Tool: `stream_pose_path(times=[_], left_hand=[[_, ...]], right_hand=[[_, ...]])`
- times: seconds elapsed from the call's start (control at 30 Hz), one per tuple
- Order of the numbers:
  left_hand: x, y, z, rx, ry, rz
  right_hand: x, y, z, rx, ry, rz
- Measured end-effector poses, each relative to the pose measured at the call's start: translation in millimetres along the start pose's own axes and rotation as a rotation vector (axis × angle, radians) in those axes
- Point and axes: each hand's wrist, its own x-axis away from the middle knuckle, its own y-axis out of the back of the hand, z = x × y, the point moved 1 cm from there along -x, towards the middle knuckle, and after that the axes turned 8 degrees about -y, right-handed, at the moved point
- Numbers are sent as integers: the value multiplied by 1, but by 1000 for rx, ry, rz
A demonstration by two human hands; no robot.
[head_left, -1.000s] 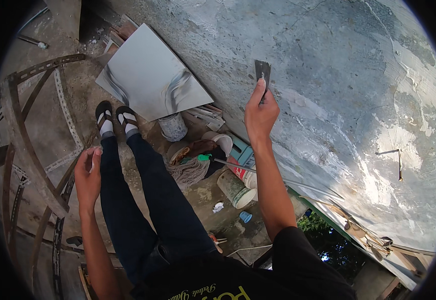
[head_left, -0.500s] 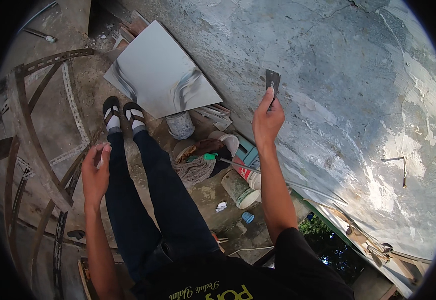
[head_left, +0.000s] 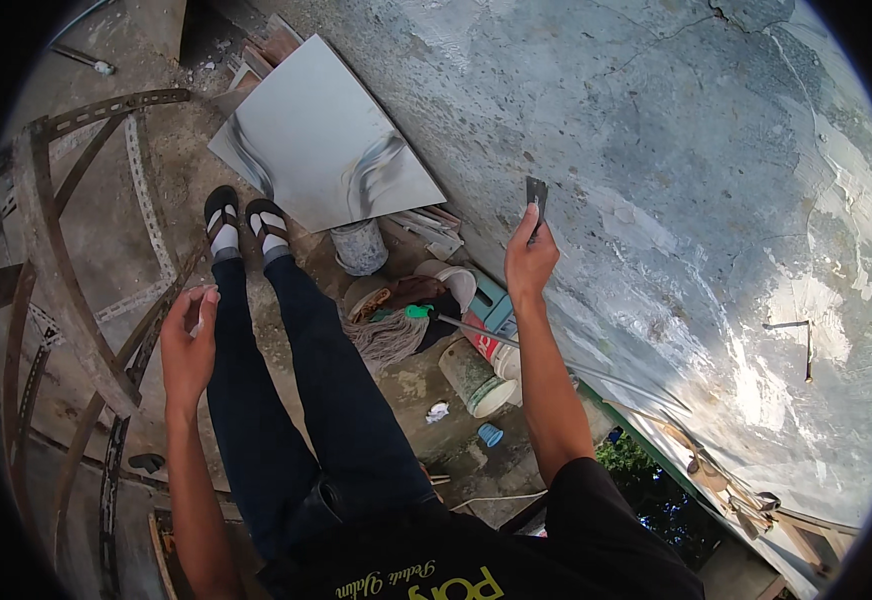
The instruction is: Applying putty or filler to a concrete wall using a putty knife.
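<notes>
My right hand (head_left: 532, 262) is closed round a putty knife (head_left: 536, 194) with a dark flat blade pointing up and away. The blade is at the grey plastered wall (head_left: 646, 190), which has rough white patches; whether it touches cannot be told. Lower and to the left, my left hand (head_left: 188, 345) has its fingers curled beside my leg. Something whitish shows between its thumb and fingers, too small to name.
On the left stands a metal frame of slotted bars (head_left: 66, 260). A glossy tile sheet (head_left: 326, 130) leans at the wall's foot. Buckets (head_left: 359, 248), a mop head (head_left: 386, 338) with its pole, and a small blue cup (head_left: 490, 434) are on the floor.
My right hand has moved down a little along the wall with the putty knife. My left hand stays nearly where it was.
</notes>
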Motion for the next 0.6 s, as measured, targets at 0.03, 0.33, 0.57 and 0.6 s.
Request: stream_pose_path(times=[0.03,0.33,0.57,0.6], left_hand=[[-1,0,-1,-7,22,-3],[-1,-6,0,-24,4,24],[-2,-7,-2,-42,7,-7],[-4,-8,-3,-25,-16,3]], right_hand=[[0,-3,7,-10,7,-4],[-8,-7,-26,6,45,-16],[-10,-17,9,-63,134,-52],[-7,-18,6,-106,88,-85]])
